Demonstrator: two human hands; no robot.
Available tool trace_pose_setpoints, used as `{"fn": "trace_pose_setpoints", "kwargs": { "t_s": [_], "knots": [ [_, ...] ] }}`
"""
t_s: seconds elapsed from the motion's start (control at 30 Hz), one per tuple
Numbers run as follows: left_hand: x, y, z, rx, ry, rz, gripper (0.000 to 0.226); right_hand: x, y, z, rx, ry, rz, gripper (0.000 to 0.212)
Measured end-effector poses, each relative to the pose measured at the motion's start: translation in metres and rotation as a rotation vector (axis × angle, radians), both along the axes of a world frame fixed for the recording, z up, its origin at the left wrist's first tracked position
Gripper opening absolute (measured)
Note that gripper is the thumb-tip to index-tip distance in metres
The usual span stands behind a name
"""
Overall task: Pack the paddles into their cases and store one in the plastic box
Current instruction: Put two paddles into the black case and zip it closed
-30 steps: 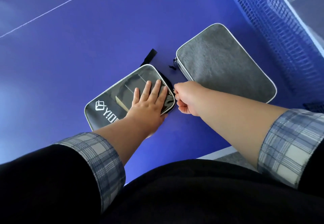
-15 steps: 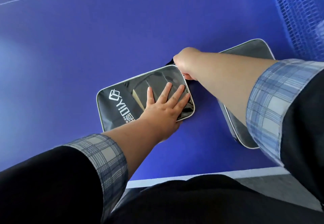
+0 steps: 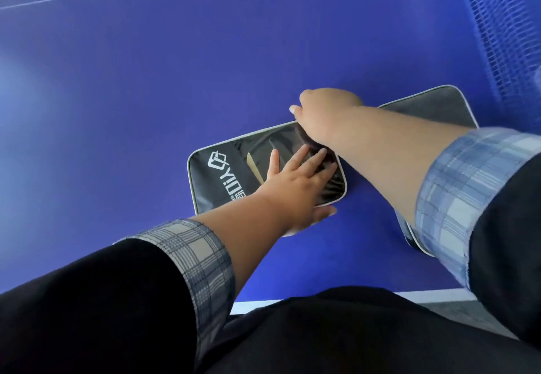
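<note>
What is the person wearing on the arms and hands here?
The left sleeve and right sleeve are black, each ending in a turned-back plaid cuff: the left cuff grey and beige, the right cuff pale blue and white. The forearms are uncovered. The left hand and right hand are bare: no gloves, and no ring or watch shows.

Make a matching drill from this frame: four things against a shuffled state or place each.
Column one
1. left hand
2. right hand
3. black case
4. grey case

Column two
A. partly hidden behind the right forearm
B. fingers curled at the black case's far edge; what it grips is hidden
C. lies flat on the blue table, white logo up
D. fingers straight, pressing on top of the black case

Pairs: 1-D, 2-B, 3-C, 4-A
</note>
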State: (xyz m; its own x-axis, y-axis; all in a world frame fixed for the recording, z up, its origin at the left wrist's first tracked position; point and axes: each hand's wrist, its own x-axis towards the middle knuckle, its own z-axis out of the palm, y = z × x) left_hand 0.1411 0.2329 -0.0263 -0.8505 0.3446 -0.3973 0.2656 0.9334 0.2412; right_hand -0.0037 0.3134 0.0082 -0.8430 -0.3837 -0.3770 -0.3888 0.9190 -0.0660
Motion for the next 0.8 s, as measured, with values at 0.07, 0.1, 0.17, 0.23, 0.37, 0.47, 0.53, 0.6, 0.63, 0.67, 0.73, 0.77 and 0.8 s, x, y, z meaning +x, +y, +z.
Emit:
{"fn": "trace_pose_setpoints", "kwargs": {
  "t_s": [0.07, 0.1, 0.17, 0.23, 0.37, 0.47, 0.53, 0.6, 0.63, 0.67, 0.73, 0.77, 0.8],
  "knots": [
    [-0.006, -0.015, 0.013, 0.122, 0.087, 0.089, 0.067, 0.022, 0.016, 0.001, -0.288, 0.069, -0.246, 0.030],
    [-0.011, -0.027, 0.018, 0.169, 0.151, 0.150, 0.059, 0.039, 0.024, 0.006, -0.406, 0.083, -0.374, 0.027],
    [-0.021, -0.052, 0.026, 0.212, 0.218, 0.325, 0.050, 0.078, 0.035, 0.010, -0.639, 0.016, -0.733, 0.016],
    [-0.033, -0.078, 0.027, 0.157, 0.164, 0.507, 0.050, 0.122, 0.033, 0.012, -0.835, -0.152, -1.132, 0.012],
    [-0.054, -0.116, 0.020, 0.048, -0.160, 0.649, 0.050, 0.177, 0.003, 0.015, -1.039, -0.390, -1.658, 0.037],
    [-0.061, -0.125, 0.018, 0.021, -0.226, 0.502, 0.034, 0.196, -0.024, 0.009, -1.095, -0.532, -1.826, 0.044],
    [-0.060, -0.125, 0.019, 0.032, -0.265, 0.457, 0.033, 0.212, -0.048, 0.005, -1.136, -0.764, -1.801, 0.050],
    [-0.056, -0.125, 0.020, 0.043, -0.329, 0.435, 0.040, 0.225, -0.066, -0.004, -1.093, -0.701, -1.814, 0.044],
    [-0.054, -0.126, 0.021, 0.038, -0.359, 0.412, 0.045, 0.229, -0.072, -0.008, -1.055, -0.612, -1.812, 0.039],
    [-0.051, -0.127, 0.022, 0.029, -0.384, 0.386, 0.048, 0.232, -0.075, -0.011, -1.039, -0.539, -1.815, 0.036],
    [-0.044, -0.131, 0.026, 0.043, -0.403, 0.366, 0.048, 0.237, -0.078, -0.013, -1.079, -0.444, -1.841, 0.031],
    [-0.040, -0.133, 0.029, 0.066, -0.404, 0.381, 0.047, 0.240, -0.078, -0.013, -1.118, -0.409, -1.847, 0.029],
    [-0.035, -0.134, 0.032, 0.096, -0.413, 0.407, 0.047, 0.243, -0.078, -0.014, -1.156, -0.377, -1.843, 0.027]
  ]
}}
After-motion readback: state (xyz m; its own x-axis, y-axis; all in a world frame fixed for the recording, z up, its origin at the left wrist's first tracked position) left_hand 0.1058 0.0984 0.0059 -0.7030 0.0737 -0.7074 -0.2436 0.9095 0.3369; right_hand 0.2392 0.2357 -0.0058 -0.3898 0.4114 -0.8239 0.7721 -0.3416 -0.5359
